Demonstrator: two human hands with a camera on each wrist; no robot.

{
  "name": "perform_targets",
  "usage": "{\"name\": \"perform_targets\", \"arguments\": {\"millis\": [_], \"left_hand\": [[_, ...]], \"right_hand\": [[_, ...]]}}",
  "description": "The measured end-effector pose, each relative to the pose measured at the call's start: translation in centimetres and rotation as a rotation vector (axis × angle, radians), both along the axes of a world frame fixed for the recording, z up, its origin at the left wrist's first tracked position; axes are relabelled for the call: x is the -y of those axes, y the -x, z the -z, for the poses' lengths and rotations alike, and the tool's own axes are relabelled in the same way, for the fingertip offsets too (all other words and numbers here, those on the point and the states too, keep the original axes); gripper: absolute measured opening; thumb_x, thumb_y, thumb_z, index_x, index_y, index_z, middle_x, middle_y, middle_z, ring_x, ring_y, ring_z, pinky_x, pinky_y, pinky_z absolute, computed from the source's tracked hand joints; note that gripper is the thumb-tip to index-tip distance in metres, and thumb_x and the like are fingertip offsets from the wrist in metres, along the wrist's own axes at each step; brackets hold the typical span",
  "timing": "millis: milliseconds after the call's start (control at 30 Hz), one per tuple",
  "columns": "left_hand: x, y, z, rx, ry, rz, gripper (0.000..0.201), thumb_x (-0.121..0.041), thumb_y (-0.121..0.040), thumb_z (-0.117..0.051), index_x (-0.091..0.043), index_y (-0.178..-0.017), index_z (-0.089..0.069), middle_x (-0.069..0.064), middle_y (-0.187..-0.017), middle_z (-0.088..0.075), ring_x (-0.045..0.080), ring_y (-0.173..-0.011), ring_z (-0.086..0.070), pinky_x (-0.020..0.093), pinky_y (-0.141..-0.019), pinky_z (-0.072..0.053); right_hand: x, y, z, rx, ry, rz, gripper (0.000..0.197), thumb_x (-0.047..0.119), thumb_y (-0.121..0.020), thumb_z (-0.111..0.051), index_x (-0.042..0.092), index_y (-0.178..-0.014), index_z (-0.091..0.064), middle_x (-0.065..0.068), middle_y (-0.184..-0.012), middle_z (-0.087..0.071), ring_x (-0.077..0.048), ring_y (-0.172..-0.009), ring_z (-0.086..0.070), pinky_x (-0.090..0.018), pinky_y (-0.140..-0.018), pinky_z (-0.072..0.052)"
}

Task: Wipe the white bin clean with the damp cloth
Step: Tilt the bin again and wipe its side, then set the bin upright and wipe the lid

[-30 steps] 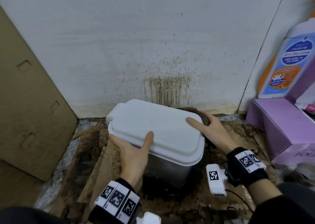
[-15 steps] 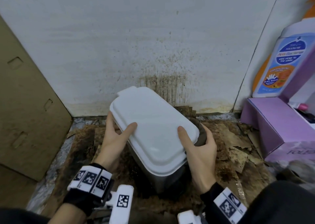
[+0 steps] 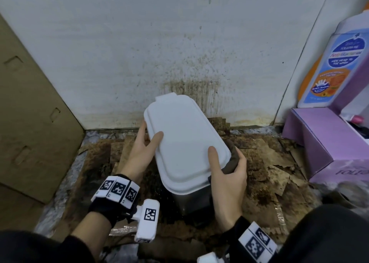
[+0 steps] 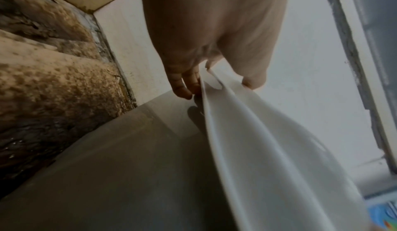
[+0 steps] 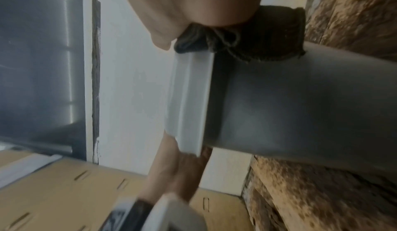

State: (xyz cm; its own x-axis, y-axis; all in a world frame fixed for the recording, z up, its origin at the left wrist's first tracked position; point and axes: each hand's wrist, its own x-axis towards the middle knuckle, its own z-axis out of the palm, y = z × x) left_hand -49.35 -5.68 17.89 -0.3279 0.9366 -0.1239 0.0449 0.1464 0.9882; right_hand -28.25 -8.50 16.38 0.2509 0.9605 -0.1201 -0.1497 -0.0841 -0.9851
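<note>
The white bin (image 3: pixel 185 140) stands on the soiled floor by the wall, its white lid shut over a grey body (image 3: pixel 191 200). My left hand (image 3: pixel 149 136) grips the lid's left edge, thumb on top and fingers (image 4: pixel 182 85) under the rim (image 4: pixel 257 141). My right hand (image 3: pixel 226 162) holds the bin's near right corner, thumb on the lid. Its fingers press a dark damp cloth (image 3: pixel 232 158) against the side. In the right wrist view the cloth (image 5: pixel 247 39) is bunched under the palm, at the lid rim (image 5: pixel 189 99) and grey wall (image 5: pixel 300 107).
A stained white wall (image 3: pixel 189 86) rises right behind the bin. A brown cardboard panel (image 3: pixel 30 102) leans at the left. At the right stand a purple box (image 3: pixel 319 142) and a large wash bottle (image 3: pixel 329 66). Torn, dirty cardboard (image 3: pixel 269 162) covers the floor.
The bin has been turned clockwise, its tab end swinging from the left to the wall side. Both hands went round with it; the right hand and cloth came nearer to me.
</note>
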Motion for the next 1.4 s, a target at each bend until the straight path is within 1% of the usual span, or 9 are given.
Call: {"name": "perform_targets", "arguments": {"millis": [167, 267, 333, 433, 700, 867, 1100, 1233, 1400], "left_hand": [[1.4, -2.0, -0.3, -0.03, 0.007, -0.1, 0.072, -0.054, -0.097, -0.056, -0.032, -0.157, -0.024, -0.017, -0.126, -0.056, -0.004, -0.105, -0.058, 0.024, -0.083, -0.049], [3.0, -3.3, -0.2, -0.078, 0.013, -0.095, 0.067, -0.054, -0.099, -0.052, -0.027, -0.154, -0.025, -0.03, -0.113, -0.049, -0.023, -0.087, -0.057, 0.006, -0.069, -0.047], [3.8, -3.9, 0.0, -0.096, 0.002, -0.088, 0.074, -0.059, -0.093, -0.06, -0.029, -0.151, -0.027, -0.024, -0.122, -0.054, -0.023, -0.094, -0.059, 0.007, -0.075, -0.051], [4.4, -4.2, 0.4, -0.098, 0.001, -0.077, 0.1, -0.069, -0.073, -0.077, -0.035, -0.152, -0.026, -0.016, -0.139, -0.053, 0.0, -0.118, -0.06, 0.032, -0.099, -0.054], [4.8, -3.3, -0.7, -0.096, 0.009, 0.04, 0.076, -0.038, -0.089, -0.074, -0.033, -0.148, -0.026, -0.028, -0.123, -0.053, -0.025, -0.094, -0.059, 0.006, -0.071, -0.051], [4.7, -0.7, -1.4, -0.073, -0.001, 0.2, 0.07, -0.04, -0.092, -0.07, -0.041, -0.153, -0.035, -0.03, -0.13, -0.063, -0.006, -0.115, -0.064, 0.024, -0.088, -0.059], [5.1, -0.1, -1.4, -0.074, -0.002, 0.213, 0.068, -0.041, -0.093, -0.068, -0.048, -0.152, -0.036, -0.037, -0.128, -0.061, -0.002, -0.119, -0.063, 0.035, -0.097, -0.057], [5.2, -0.5, -1.0, -0.073, -0.011, 0.187, 0.064, -0.048, -0.09, -0.068, -0.055, -0.145, -0.037, -0.043, -0.126, -0.058, -0.004, -0.121, -0.06, 0.035, -0.101, -0.055], [5.1, 0.0, 0.0, -0.27, 0.055, 0.172, 0.088, -0.068, -0.088, -0.058, -0.053, -0.158, -0.006, -0.023, -0.146, -0.026, 0.004, -0.13, -0.041, 0.034, -0.109, -0.036]], "right_hand": [[-2.7, -1.6, -0.7, -0.041, 0.054, -0.137, 0.051, 0.055, -0.092, -0.07, 0.032, -0.136, -0.058, 0.013, -0.125, -0.068, -0.007, -0.112, -0.067, -0.031, -0.087, -0.056], [-4.9, -3.1, -1.4, -0.055, 0.067, -0.287, 0.04, 0.045, -0.096, -0.069, 0.028, -0.132, -0.064, 0.014, -0.121, -0.071, 0.003, -0.1, -0.072, -0.016, -0.073, -0.056], [-6.1, -3.7, -2.1, -0.023, 0.069, -0.399, 0.041, 0.043, -0.098, -0.068, 0.026, -0.134, -0.063, 0.014, -0.124, -0.069, 0.01, -0.092, -0.071, -0.01, -0.066, -0.055], [-7.1, -4.1, -2.4, 0.084, 0.064, -0.504, 0.052, 0.046, -0.091, -0.074, 0.028, -0.137, -0.059, 0.013, -0.131, -0.066, 0.006, -0.096, -0.072, -0.014, -0.07, -0.057], [-5.2, -3.4, -2.4, 0.187, -0.009, -0.42, 0.053, 0.041, -0.087, -0.08, 0.033, -0.133, -0.055, 0.025, -0.116, -0.064, 0.014, -0.092, -0.067, -0.013, -0.07, -0.057], [-1.8, -1.6, -1.1, 0.148, -0.001, -0.209, 0.067, 0.047, -0.081, -0.084, 0.03, -0.139, -0.055, 0.016, -0.124, -0.066, -0.005, -0.11, -0.067, -0.036, -0.094, -0.059], [-1.0, -0.5, -0.8, 0.101, -0.015, -0.173, 0.044, 0.05, -0.094, -0.069, 0.036, -0.134, -0.054, 0.019, -0.12, -0.065, 0.004, -0.106, -0.064, -0.021, -0.083, -0.054], [-1.7, -0.7, 0.1, -0.071, 0.029, -0.142, 0.024, 0.03, -0.102, -0.062, 0.036, -0.126, -0.063, 0.013, -0.113, -0.075, -0.011, -0.106, -0.072, -0.039, -0.089, -0.06], [-2.6, -0.9, 0.1, -0.055, -0.036, -0.019, 0.03, 0.017, -0.106, -0.051, 0.03, -0.127, -0.068, 0.009, -0.115, -0.077, -0.015, -0.111, -0.072, -0.04, -0.096, -0.058]]}}
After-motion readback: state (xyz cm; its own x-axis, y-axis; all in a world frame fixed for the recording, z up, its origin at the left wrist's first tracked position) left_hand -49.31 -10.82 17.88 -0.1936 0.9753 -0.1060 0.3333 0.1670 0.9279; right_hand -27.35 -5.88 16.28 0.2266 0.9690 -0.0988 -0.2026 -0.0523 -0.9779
